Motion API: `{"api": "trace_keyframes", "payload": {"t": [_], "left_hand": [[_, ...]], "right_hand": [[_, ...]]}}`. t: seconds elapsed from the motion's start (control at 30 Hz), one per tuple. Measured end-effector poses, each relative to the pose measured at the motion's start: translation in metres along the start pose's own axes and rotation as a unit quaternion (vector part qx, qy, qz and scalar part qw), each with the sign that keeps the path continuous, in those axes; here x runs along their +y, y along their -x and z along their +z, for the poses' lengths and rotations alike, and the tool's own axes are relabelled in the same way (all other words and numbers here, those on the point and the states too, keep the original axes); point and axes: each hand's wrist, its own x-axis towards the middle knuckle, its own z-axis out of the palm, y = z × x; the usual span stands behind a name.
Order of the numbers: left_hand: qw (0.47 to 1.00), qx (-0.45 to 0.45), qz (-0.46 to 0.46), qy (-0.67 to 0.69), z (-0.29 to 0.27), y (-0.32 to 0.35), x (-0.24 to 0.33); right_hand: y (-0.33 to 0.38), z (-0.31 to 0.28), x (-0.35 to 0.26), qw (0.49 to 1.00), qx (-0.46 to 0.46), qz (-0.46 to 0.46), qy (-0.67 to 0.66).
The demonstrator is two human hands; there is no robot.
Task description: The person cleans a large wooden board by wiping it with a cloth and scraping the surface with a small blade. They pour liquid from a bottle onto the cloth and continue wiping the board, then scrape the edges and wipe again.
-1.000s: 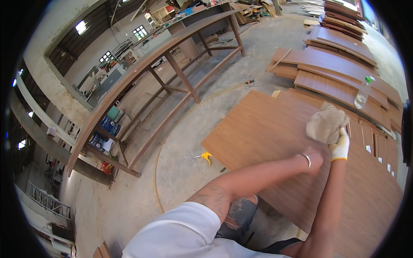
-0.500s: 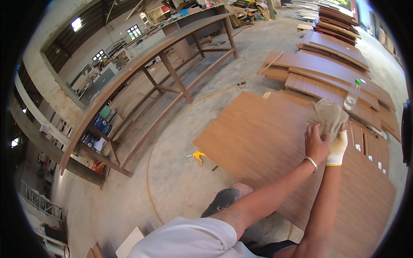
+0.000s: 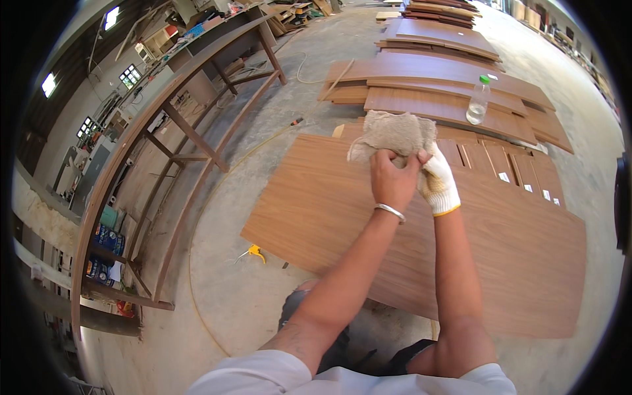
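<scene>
A beige, towel-like cloth [image 3: 395,133] is bunched and partly folded above a wide brown wood-grain panel [image 3: 316,204]. My left hand [image 3: 394,179], bare and with a silver bangle at the wrist, pinches the cloth's near edge. My right hand [image 3: 440,179], in a white knitted glove with a yellow cuff edge, grips the cloth's right side. The thumbs and fingers of both hands come close together at the cloth. Some gloved fingers are hidden behind it.
Beyond the panel lie stacked brown boards [image 3: 434,72] and a clear bottle [image 3: 478,102] with a green cap. A yellow air blow gun [image 3: 255,253] lies on the concrete floor beside a hose [image 3: 191,253]. To the left stands a long wooden workbench frame [image 3: 191,128].
The view has swung to the right, so the scene sits further left. The cloth, which hung looser, is now gathered flatter between my two hands, and they still hold it.
</scene>
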Motion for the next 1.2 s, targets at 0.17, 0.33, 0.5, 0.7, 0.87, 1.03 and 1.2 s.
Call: {"api": "trace_keyframes", "payload": {"t": [0.17, 0.33, 0.5, 0.7, 0.87, 1.03, 1.2], "left_hand": [[0.999, -0.029, -0.035, -0.021, -0.024, -0.007, -0.012], [0.997, -0.048, 0.017, -0.052, -0.062, -0.002, -0.036], [0.993, -0.084, -0.032, 0.082, -0.072, -0.015, -0.058], [0.987, -0.108, -0.081, 0.088, -0.037, -0.016, -0.043], [0.984, -0.013, -0.121, 0.134, -0.023, -0.019, -0.048], [0.985, -0.078, 0.111, -0.110, -0.007, -0.002, -0.024], [0.970, -0.212, 0.116, -0.034, -0.024, 0.007, 0.004]], "right_hand": [[-0.007, 0.010, 0.014, 0.987, 0.107, 0.111, -0.045], [-0.011, 0.024, 0.036, 0.961, 0.163, 0.157, -0.156], [-0.001, 0.028, 0.049, 0.954, 0.148, 0.179, -0.192], [0.002, -0.002, 0.056, 0.969, 0.077, 0.188, -0.138], [0.014, 0.013, 0.043, 0.965, 0.190, 0.142, -0.113], [0.029, 0.021, 0.025, 0.973, 0.136, 0.144, -0.121], [0.012, -0.009, 0.035, 0.961, 0.195, 0.146, -0.129]]}}
